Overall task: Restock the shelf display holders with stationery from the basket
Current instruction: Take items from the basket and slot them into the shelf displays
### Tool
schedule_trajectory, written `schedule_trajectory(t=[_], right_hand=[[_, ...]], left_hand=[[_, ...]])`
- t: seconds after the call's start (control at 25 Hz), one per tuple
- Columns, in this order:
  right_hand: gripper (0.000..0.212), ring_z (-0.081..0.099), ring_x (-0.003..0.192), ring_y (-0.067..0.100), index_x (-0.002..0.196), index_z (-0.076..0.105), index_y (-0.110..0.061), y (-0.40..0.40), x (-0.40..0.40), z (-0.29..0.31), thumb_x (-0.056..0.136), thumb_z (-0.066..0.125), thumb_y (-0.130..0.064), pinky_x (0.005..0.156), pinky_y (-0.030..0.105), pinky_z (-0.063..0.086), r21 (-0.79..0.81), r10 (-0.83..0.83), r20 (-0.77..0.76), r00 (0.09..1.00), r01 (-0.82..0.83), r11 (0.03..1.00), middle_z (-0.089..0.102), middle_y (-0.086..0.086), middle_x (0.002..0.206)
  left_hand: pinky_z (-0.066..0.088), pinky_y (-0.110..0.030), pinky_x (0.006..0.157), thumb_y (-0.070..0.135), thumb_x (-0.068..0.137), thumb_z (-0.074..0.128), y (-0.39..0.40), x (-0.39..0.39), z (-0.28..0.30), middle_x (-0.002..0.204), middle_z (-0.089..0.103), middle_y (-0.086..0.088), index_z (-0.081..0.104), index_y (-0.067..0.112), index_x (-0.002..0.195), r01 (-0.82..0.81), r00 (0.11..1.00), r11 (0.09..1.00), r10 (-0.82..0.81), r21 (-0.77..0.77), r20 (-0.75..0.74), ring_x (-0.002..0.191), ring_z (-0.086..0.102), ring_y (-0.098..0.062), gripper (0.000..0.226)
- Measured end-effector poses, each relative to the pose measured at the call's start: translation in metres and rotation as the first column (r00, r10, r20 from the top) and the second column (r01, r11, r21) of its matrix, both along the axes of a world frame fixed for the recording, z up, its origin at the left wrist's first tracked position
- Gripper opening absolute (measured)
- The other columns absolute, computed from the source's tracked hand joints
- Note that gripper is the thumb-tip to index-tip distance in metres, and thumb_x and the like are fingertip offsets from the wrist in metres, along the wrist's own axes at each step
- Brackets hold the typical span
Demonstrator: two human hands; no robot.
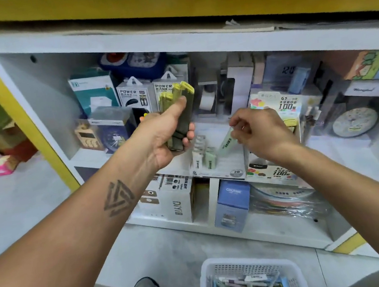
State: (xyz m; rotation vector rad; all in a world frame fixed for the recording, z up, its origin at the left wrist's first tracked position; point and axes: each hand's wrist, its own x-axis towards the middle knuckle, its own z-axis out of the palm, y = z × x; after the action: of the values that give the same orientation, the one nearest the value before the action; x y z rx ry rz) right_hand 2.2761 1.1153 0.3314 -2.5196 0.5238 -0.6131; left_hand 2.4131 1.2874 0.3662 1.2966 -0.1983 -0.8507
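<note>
Left hand: the left hand (172,131) grasps a fanned bundle of yellow-green flat lead cases (178,110), held up in front of the shelf.
Right hand: the right hand (255,131) pinches one pale green slim lead case (226,141), tilted over the white tiered display holder (219,166).
Slotting: lower it upright beside the cases already seated.
Supply: the white plastic lattice basket (250,279) sits on the floor below.

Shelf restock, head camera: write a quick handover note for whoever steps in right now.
Left hand grips a bundle of yellow-green cases, raised in front of the shelf.
Right hand pinches one pale green case at the display holder.
Done: a few cases already stand in the holder.
Left: seat this one, feed in the bundle, then take more from the white basket on the floor, which holds more stationery.
</note>
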Motion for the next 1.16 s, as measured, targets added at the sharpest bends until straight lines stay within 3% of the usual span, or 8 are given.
schedule_trajectory(t=[0.2,0.4,0.68,0.92,1.0,1.04,1.12,1.16], right_hand=[[0.012,0.068,0.081,0.018,0.105,0.066,-0.019,0.000,0.012,-0.009,0.095,0.064,-0.013,0.079,0.039,0.058,-0.024,0.013,0.006,1.000,-0.013,1.000,0.068,-0.002,0.088],[0.016,0.066,0.074,-0.002,0.104,0.065,-0.016,0.009,0.024,-0.018,0.094,0.061,-0.004,0.067,0.014,0.052,0.006,0.053,-0.009,0.999,-0.053,0.999,0.068,-0.001,0.086],[0.013,0.067,0.083,0.018,0.101,0.073,-0.013,0.010,0.028,-0.021,0.092,0.065,-0.007,0.076,0.030,0.053,-0.111,0.111,-0.081,0.991,-0.120,0.987,0.072,0.001,0.088],[0.044,0.063,0.111,0.018,0.127,0.069,-0.021,0.015,0.026,-0.020,0.095,0.048,0.001,0.096,0.030,0.050,-0.078,0.117,-0.269,0.956,-0.143,0.987,0.069,-0.001,0.124],[0.035,0.066,0.094,0.012,0.126,0.068,-0.022,0.013,0.024,-0.013,0.099,0.053,-0.006,0.080,0.021,0.050,0.082,0.071,-0.149,0.986,-0.060,0.995,0.072,-0.005,0.113],[0.029,0.067,0.083,0.010,0.124,0.069,-0.020,0.012,0.021,-0.006,0.100,0.056,-0.010,0.071,0.019,0.050,0.277,0.039,-0.053,0.998,-0.023,0.961,0.075,-0.005,0.104],[0.020,0.067,0.070,0.013,0.117,0.070,-0.012,0.009,0.012,0.010,0.100,0.060,-0.018,0.061,0.023,0.049,0.689,-0.041,0.145,0.989,-0.071,0.721,0.077,0.003,0.094],[0.020,0.067,0.068,0.015,0.113,0.070,-0.010,0.006,0.005,0.019,0.099,0.062,-0.022,0.059,0.023,0.049,0.786,-0.072,0.212,0.975,-0.126,0.605,0.077,0.009,0.093]], left_hand=[[0.040,-0.022,0.043,0.043,0.091,0.067,0.004,0.002,-0.001,0.066,0.063,-0.011,0.060,0.012,0.103,-0.007,1.000,1.000,0.007,0.024,0.010,0.046,0.054,-0.019,0.035],[0.040,-0.020,0.043,0.043,0.091,0.067,0.003,-0.001,0.000,0.061,0.062,-0.011,0.058,0.011,0.105,-0.010,1.000,1.000,0.009,0.026,0.012,0.043,0.053,-0.019,0.036],[0.041,-0.021,0.043,0.044,0.091,0.067,0.004,-0.001,0.001,0.064,0.062,-0.011,0.058,0.011,0.106,0.013,1.000,0.999,-0.014,0.037,0.028,0.045,0.054,-0.018,0.037],[0.041,-0.021,0.045,0.043,0.092,0.066,0.003,-0.006,0.002,0.063,0.062,-0.010,0.059,0.010,0.105,0.033,0.998,0.999,-0.034,0.038,0.047,0.046,0.054,-0.018,0.036],[0.041,-0.020,0.044,0.042,0.092,0.067,0.001,-0.011,0.002,0.063,0.063,-0.010,0.059,0.010,0.104,0.073,0.995,0.996,-0.076,0.042,0.059,0.046,0.055,-0.018,0.035],[0.041,-0.020,0.043,0.041,0.091,0.068,-0.002,-0.015,0.002,0.063,0.063,-0.011,0.060,0.010,0.103,0.102,0.993,0.994,-0.105,0.049,0.062,0.046,0.055,-0.018,0.034],[0.041,-0.020,0.042,0.040,0.089,0.071,-0.006,-0.023,0.002,0.067,0.065,-0.013,0.062,0.009,0.102,0.156,0.985,0.986,-0.160,0.058,0.066,0.048,0.058,-0.019,0.035],[0.041,-0.019,0.041,0.039,0.088,0.073,-0.009,-0.028,0.001,0.068,0.066,-0.014,0.062,0.008,0.101,0.183,0.980,0.981,-0.187,0.061,0.073,0.049,0.059,-0.020,0.035]])
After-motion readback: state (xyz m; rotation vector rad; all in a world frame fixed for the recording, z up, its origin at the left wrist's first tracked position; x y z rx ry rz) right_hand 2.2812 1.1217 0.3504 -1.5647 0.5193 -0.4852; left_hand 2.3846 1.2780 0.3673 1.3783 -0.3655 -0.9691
